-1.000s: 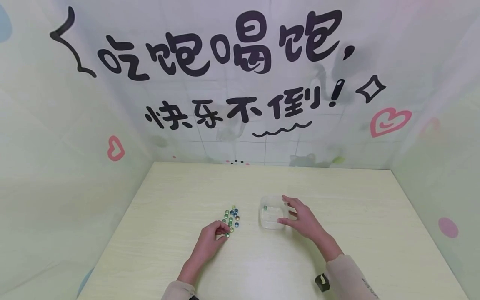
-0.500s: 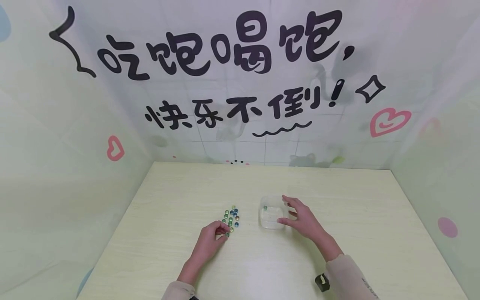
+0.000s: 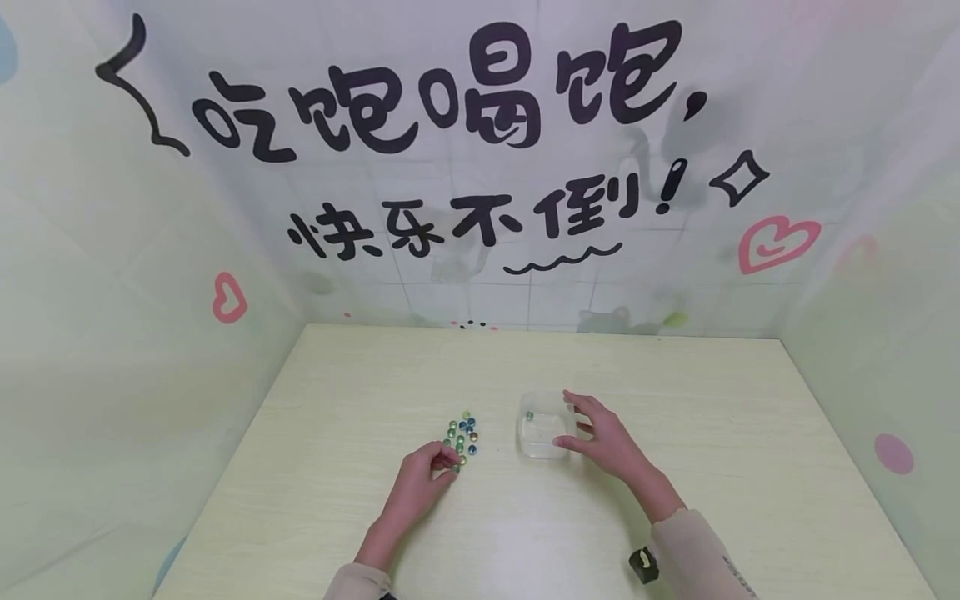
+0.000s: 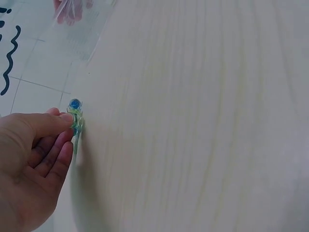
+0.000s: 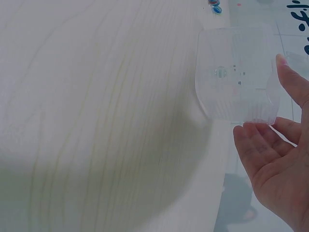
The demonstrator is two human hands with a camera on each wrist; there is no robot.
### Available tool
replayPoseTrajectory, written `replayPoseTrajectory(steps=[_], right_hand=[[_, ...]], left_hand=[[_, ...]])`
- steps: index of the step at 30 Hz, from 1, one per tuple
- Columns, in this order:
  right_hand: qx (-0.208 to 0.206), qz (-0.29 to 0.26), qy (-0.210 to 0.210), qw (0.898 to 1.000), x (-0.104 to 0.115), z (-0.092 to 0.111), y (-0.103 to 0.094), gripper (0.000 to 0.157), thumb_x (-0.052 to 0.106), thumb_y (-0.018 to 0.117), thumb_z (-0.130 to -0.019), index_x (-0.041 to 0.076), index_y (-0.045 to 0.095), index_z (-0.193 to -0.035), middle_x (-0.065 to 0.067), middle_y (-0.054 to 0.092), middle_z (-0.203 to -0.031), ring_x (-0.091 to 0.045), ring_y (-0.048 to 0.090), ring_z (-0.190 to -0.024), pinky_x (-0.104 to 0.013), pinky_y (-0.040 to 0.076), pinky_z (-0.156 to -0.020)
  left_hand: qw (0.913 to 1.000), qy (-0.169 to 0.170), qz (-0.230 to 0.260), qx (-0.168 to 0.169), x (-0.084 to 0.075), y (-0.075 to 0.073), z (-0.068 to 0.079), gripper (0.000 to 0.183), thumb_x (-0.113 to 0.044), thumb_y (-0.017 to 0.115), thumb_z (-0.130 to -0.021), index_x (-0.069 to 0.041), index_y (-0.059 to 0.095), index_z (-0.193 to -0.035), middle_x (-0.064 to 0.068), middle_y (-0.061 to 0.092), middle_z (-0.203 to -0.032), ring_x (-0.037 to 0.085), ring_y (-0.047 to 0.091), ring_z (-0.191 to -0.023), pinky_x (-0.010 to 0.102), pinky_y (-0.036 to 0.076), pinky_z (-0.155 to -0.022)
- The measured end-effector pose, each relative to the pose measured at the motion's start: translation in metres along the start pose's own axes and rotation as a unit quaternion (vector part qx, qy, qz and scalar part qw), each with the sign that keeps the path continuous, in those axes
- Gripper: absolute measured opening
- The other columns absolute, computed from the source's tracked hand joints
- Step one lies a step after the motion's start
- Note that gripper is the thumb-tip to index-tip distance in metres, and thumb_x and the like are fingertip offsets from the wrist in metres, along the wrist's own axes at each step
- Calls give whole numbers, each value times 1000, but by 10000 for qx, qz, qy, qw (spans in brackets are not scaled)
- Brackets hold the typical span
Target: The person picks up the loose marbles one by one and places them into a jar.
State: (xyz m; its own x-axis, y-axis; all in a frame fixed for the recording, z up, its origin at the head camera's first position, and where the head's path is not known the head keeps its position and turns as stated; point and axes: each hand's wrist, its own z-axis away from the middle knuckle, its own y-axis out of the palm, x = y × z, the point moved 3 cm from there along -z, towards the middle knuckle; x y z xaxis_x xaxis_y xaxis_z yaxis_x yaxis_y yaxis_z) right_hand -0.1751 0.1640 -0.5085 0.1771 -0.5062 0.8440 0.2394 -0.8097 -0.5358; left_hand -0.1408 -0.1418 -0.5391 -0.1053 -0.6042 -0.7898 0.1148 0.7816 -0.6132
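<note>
On tabletop (image 3: 555, 533), green marble (image 3: 456, 469) pinched by L hand (image 3: 422, 477), other marbles (image 3: 461, 439) crowded close; clear tub (image 3: 543, 451) w/ lone marble (image 3: 529, 416) gripped by R hand (image 3: 603, 437); blk item (image 3: 642, 567) nr R sleeve (image 3: 696, 550).

Across the back, a pale printed backdrop (image 3: 420, 179) was splashed with bold black Chinese lettering (image 3: 489, 223)! The left wall (image 3: 112, 375) was marked by a pink heart (image 3: 218, 307); below, the wood-grain tabletop (image 3: 712, 417) was softly lit.

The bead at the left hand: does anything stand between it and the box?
Low down, yes: other beads lie close beside this bead, toward the box, whose wall also stands between. Nothing visible blocks the way above.
</note>
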Motion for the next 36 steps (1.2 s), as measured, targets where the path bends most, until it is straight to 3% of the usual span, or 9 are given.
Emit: replayPoseTrajectory(steps=[20,36], right_hand=[[-6,6,60,10000,1,2,-1,78,24,77,-87,-3,37,-149,-27,45,-147,-45,46,-135,-48,49,-107],[52,-76,56,9999,3,2,0,79,23,77,-88,-3,36,-150,-27,44,-147,-46,44,-136,-49,48,-108]], left_hand=[[10000,9,7,-4,-9,0,-3,20,5,72,-81,-9,68,-94,2,70,-94,15,64,-90,24,58,-81],[9995,289,-42,-109,-19,1,-7,20,6,74,-81,-8,68,-94,4,71,-95,20,67,-91,28,59,-83]])
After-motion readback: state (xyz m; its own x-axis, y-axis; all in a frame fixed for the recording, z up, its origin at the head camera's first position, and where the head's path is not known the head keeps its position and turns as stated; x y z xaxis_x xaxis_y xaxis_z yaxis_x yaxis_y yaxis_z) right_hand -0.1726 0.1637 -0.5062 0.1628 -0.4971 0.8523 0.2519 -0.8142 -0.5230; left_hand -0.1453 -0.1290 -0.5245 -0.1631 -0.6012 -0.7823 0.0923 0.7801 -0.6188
